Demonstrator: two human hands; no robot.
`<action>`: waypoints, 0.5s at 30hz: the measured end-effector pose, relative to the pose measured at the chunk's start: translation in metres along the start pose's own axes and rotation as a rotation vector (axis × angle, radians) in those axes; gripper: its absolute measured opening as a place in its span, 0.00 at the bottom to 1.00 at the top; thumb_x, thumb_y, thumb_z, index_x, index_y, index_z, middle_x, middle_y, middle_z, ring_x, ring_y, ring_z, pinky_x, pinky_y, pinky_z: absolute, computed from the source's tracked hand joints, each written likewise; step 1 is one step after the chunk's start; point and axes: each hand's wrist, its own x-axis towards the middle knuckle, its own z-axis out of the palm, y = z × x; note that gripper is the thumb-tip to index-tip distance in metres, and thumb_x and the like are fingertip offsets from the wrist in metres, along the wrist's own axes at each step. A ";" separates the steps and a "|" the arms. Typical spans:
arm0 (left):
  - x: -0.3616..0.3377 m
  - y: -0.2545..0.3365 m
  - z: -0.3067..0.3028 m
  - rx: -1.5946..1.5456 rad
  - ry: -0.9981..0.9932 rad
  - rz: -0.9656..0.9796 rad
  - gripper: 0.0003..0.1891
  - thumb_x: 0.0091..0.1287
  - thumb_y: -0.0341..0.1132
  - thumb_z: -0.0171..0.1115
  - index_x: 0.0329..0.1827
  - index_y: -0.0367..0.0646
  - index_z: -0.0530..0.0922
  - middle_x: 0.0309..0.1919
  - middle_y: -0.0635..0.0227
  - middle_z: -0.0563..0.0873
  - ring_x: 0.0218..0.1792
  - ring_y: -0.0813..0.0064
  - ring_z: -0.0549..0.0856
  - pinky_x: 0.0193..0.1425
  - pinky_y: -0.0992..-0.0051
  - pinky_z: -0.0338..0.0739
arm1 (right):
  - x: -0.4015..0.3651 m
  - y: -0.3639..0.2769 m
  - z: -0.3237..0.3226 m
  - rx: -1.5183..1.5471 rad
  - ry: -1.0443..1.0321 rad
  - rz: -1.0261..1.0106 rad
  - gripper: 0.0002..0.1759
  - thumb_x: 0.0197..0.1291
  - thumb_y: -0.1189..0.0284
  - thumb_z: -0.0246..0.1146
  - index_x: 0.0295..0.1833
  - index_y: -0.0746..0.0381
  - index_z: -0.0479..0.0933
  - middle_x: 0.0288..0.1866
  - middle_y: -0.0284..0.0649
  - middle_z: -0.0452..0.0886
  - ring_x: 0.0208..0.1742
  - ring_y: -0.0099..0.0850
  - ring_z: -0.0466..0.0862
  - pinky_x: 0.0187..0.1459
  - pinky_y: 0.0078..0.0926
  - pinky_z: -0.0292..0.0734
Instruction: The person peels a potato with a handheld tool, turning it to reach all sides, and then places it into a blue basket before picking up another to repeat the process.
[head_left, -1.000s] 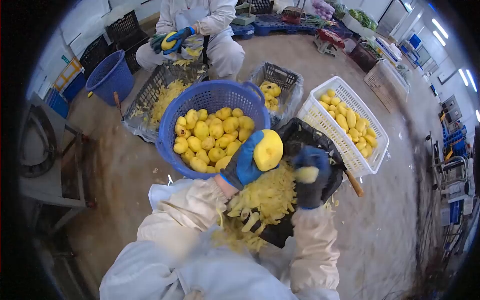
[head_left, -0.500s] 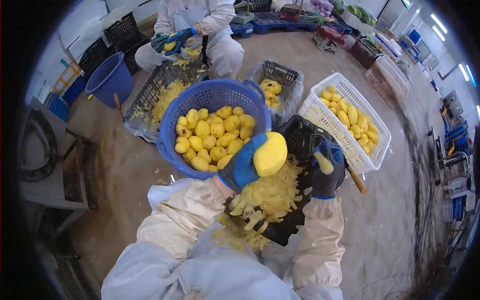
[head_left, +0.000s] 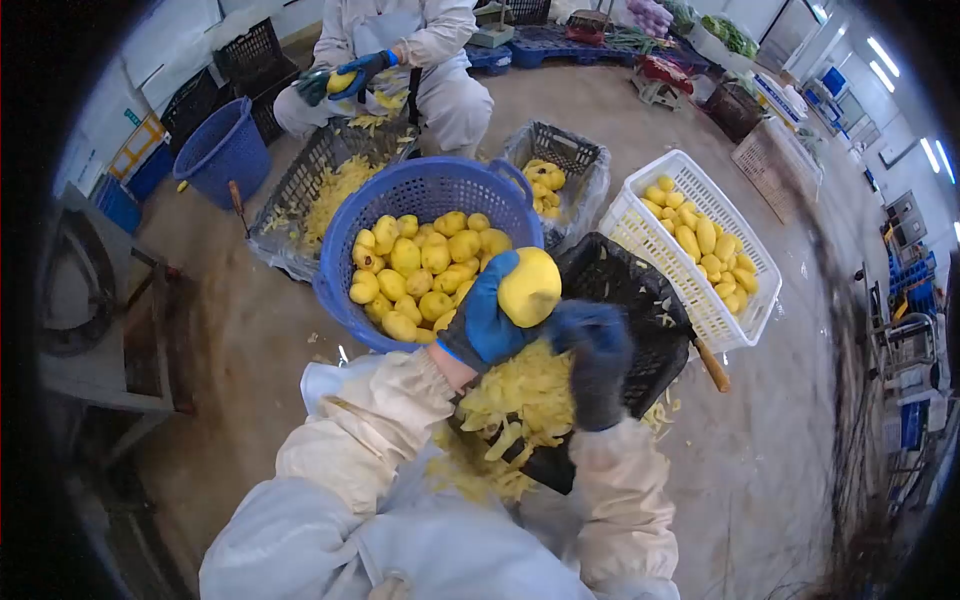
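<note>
My left hand (head_left: 487,322), in a blue and dark glove, grips a large yellow potato (head_left: 530,287) above the black crate (head_left: 632,290). The potato's top and right side show a smooth yellow surface. Close to its lower right is my right hand (head_left: 597,365), gloved in dark grey and blue. Motion smears its fingers, so what they hold, if anything, does not show. Beneath both hands, yellow peelings (head_left: 520,395) lie heaped in the black crate. Behind my left hand stands a blue basket (head_left: 350,315) of yellow potatoes (head_left: 436,255).
A wooden handle (head_left: 712,365) sticks out at the black crate's right edge. The white crate (head_left: 755,325) to the right holds yellow potatoes. Across from me a seated co-worker (head_left: 440,50) holds a potato over a crate of peelings (head_left: 335,195). A blue bin (head_left: 225,155) stands left.
My right hand has swung left from the black crate's right side to beside the potato. The peel strip seen near it no longer shows. My left hand has turned and raised the potato slightly.
</note>
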 end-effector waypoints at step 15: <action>-0.004 0.002 -0.007 0.080 -0.044 -0.044 0.21 0.70 0.44 0.58 0.60 0.43 0.72 0.52 0.59 0.82 0.50 0.60 0.82 0.54 0.55 0.80 | -0.002 -0.026 0.000 0.085 -0.112 0.249 0.08 0.62 0.76 0.65 0.45 0.66 0.76 0.36 0.40 0.83 0.32 0.24 0.81 0.33 0.20 0.76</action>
